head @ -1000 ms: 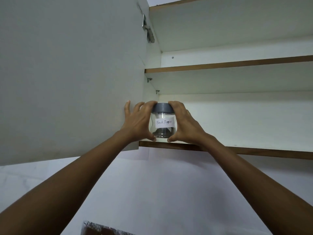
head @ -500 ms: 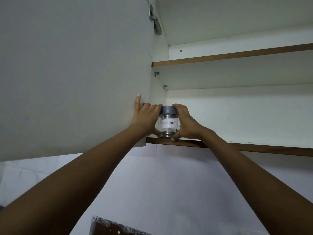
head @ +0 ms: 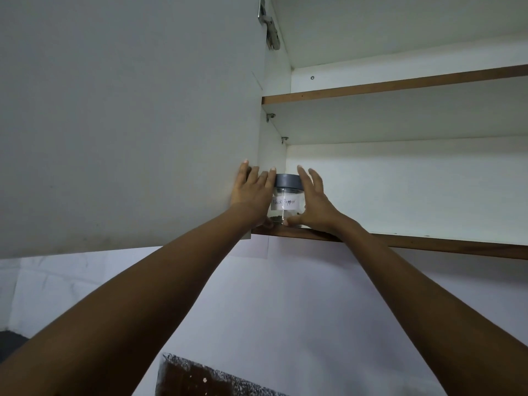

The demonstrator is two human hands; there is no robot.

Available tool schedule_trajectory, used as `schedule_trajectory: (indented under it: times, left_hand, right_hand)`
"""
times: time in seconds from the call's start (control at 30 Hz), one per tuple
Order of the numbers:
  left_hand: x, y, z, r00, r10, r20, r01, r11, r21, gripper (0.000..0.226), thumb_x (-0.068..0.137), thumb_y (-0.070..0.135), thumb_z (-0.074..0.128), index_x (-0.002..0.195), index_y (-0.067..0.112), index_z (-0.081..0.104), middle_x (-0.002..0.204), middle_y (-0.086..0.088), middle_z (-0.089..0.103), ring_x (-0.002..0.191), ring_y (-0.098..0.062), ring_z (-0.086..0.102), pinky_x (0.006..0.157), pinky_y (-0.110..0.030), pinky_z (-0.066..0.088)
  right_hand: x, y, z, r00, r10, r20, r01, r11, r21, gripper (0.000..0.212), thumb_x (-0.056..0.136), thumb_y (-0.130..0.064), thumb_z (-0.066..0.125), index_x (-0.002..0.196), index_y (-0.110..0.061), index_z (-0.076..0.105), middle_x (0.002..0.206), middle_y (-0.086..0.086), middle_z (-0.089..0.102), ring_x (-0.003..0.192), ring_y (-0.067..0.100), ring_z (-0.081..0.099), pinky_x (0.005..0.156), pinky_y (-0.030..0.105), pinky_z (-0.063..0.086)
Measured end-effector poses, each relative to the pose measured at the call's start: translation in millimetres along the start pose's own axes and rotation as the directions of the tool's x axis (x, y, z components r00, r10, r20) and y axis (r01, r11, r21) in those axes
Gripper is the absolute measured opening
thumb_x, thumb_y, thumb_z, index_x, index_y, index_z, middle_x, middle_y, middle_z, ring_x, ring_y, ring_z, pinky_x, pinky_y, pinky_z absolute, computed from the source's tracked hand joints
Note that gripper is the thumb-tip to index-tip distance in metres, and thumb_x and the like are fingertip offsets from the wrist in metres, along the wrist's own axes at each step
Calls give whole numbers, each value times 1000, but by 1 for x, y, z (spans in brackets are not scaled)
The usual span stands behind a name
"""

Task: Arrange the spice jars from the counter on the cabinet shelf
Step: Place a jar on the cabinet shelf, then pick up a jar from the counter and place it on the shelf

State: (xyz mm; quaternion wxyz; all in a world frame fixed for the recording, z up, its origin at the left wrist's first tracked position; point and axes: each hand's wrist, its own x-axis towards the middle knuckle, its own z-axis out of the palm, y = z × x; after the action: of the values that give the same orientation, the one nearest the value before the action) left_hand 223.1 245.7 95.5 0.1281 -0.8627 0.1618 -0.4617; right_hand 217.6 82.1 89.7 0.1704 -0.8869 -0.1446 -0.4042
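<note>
Black pepper jar (head: 286, 195) stands upright at the front left corner of the lower cabinet shelf (head: 428, 243), close to the cabinet's left side wall. Its grey lid (head: 288, 181) is on, and a white handwritten label (head: 286, 203) faces the camera. A thin layer of dark contents lies at the bottom of the clear glass.

A person reaches up with both bare arms. The left hand (head: 253, 192) flanks the jar on one side, fingers straight and pointing upward, the forefinger lying along the lid's edge and the outer fingers overlapping the edge of the open cabinet door (head: 128, 124). The right hand (head: 315, 205) stands on the other side, fingers straight and fanned apart, its thumb stretched low toward the jar's base. Neither hand curls around the jar; whether the palms press against the glass cannot be told from this angle.

The pale door fills the left of the view, with a metal hinge (head: 270, 30) at its top corner. A second brown-edged shelf (head: 400, 84) runs above, and two small metal pegs (head: 270, 117) sit on the side wall beneath it. A white wall (head: 285, 295) extends below the cabinet, and a dark speckled surface (head: 214, 378) shows at the bottom edge.
</note>
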Motion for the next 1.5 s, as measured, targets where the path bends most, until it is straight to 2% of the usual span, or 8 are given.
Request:
schedule_trajectory:
  times: [0.1,0.2,0.4,0.57,0.7,1.03,1.27,1.5]
  left_hand:
    - [-8,7,-1,998,-44,-36,41,994,-101,110,80,60,59,149,7,-7,159,-10,5,146,-28,-2,112,-54,-13]
    - [-25,14,-5,998,-22,-61,12,985,-171,99,85,57,54,149,10,-4,159,-9,4,146,-27,-1,110,-57,-13]
    - [-87,28,-29,955,39,-294,-158,906,-392,59,89,43,54,141,22,36,142,-1,43,138,-23,27,114,-53,-2]
    - [-152,33,-56,928,48,-369,-261,790,-555,43,87,34,56,128,22,52,126,3,57,125,-20,42,102,-36,29]
    - [-212,31,-65,961,61,-271,-237,687,-687,41,90,34,55,130,22,52,126,3,57,124,-18,43,95,-32,36]
    - [-360,44,-61,939,321,-121,-265,455,-850,36,90,30,56,125,22,56,121,3,63,113,-20,54,93,-38,44]
    - [-461,77,-43,853,522,5,-190,319,-929,38,90,27,58,128,20,55,121,1,63,110,-18,56,88,-30,43]
    - [-549,127,-17,723,676,140,-25,229,-973,35,90,25,57,125,23,53,119,2,60,108,-10,55,92,-28,46]
  right_hand:
    - [-17,-3,-6,992,28,-121,-36,997,-64,119,65,-32,84,149,-25,0,155,4,-6,136,35,22,102,48,35]
    - [-45,-12,-16,981,5,-195,-27,993,-111,100,68,-32,81,146,-25,19,152,4,12,132,31,29,97,43,39]
    - [-119,-48,-38,989,-38,-144,29,997,-69,61,76,-26,75,130,-20,48,131,2,46,116,23,44,97,42,42]
    - [-187,-85,-46,992,-33,-122,32,999,-10,53,77,-27,75,126,-20,54,124,-1,53,112,18,50,95,37,44]
    - [-244,-112,-47,991,76,-109,-72,997,39,48,77,-30,75,121,-24,57,119,-9,54,105,13,53,86,25,41]
    - [-395,-175,-36,966,256,25,-257,966,22,28,80,-21,73,106,-14,67,106,-1,65,100,15,54,87,24,42]
    - [-493,-188,-17,913,374,163,-383,923,28,29,77,-18,75,104,-10,68,106,0,64,99,6,52,90,25,40]
    - [-605,-172,2,740,582,336,-592,802,-85,31,78,-20,73,108,-16,64,113,0,59,107,9,49,92,25,37]
